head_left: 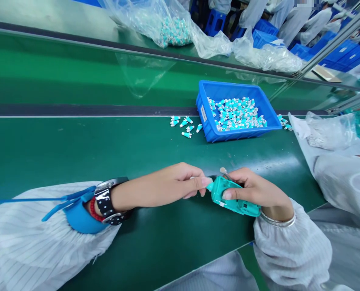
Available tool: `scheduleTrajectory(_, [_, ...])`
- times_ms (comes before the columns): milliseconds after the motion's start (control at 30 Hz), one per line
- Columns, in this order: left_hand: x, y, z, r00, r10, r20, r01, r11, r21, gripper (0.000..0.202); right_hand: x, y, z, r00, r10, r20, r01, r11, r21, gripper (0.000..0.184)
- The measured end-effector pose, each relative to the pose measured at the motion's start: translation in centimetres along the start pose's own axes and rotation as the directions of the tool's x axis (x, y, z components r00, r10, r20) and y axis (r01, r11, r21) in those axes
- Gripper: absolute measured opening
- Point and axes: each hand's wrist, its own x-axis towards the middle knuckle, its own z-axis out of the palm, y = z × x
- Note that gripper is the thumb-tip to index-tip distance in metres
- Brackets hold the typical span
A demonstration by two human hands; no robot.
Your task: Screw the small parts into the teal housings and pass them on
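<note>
Pinching a small teal plastic cap (209,186) in your left hand (174,184), you are gripping a teal plastic housing (233,201) with your right hand (257,188).

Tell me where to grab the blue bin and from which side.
Likely best: grip the blue bin by its near long rim, reaching from the person's side, thumbs outside and fingers hooked in. It is open-topped, its small parts lie low, and that wall faces the person.

Pinched piece (209,186) — mostly hidden; bin parts (236,115) indistinct
</note>
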Motion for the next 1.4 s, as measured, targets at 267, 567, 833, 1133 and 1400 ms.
scheduleTrajectory(267, [-0.5,0.6,-0.2,0.988,-0.002,0.158,0.005,1.0,-0.019,0.038,0.0,-0.1,0.2,0.995,0.019,0.098,-0.03,0.994,0.103,0.019])
scheduleTrajectory(567, [-0.6,0.9,-0.4,0.981,-0.01,0.194,0.019,0.999,-0.044,0.035,0.0,-0.1,0.3,0.993,0.017,0.117,-0.023,0.998,0.054,0.026])
scheduleTrajectory(833, [-0.8,0.3,-1.2,0.975,-0.098,0.198,0.127,0.982,-0.141,0.033,-0.3,0.2,-0.3,0.996,-0.007,0.087,0.001,0.998,0.064,0.027])
scheduleTrajectory(1133, [0.2,0.1,0.5,0.995,-0.018,0.101,0.025,0.997,-0.068,0.044,0.2,0.2,0.0,0.993,0.021,0.115,-0.028,0.998,0.061,0.025])
scheduleTrajectory(1400, [0.9,-3.8,1.3,1.0,0.007,-0.029,-0.009,0.998,-0.055,0.053,1.6,0.8,0.2,0.994,0.054,0.098,-0.063,0.994,0.086,0.046])
